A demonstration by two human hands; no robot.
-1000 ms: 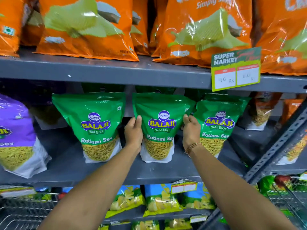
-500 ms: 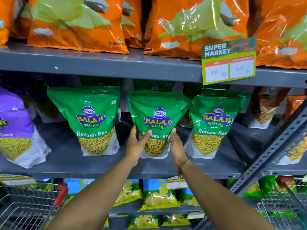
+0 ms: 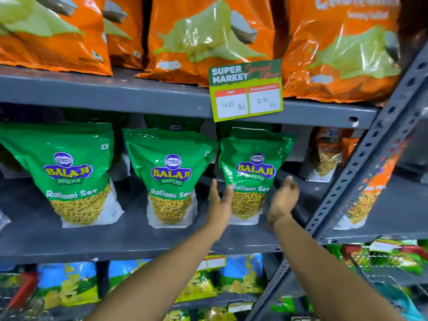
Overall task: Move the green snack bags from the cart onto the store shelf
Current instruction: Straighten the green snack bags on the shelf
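Three green Balaji Ratlami Sev bags stand upright in a row on the grey middle shelf [image 3: 120, 237]: a left bag [image 3: 67, 172], a middle bag [image 3: 171, 174] and a right bag [image 3: 253, 172]. More green bags show dimly behind them. My left hand [image 3: 218, 201] rests flat against the lower left side of the right bag, fingers spread. My right hand [image 3: 284, 196] is at that bag's lower right side, fingers loosely curled and blurred. Both hands bracket the bag; neither lifts it.
Large orange chip bags [image 3: 208, 35] fill the upper shelf, with a green price tag [image 3: 246, 91] hanging off its edge. A slotted grey upright [image 3: 361, 172] runs diagonally at right. Blue-and-yellow snack bags [image 3: 240, 276] sit on the lower shelf. A wire cart [image 3: 375, 272] with green packs is at lower right.
Both hands left the middle green bag and shifted right to the sides of the right green bag. The view also swung rightward and downward.
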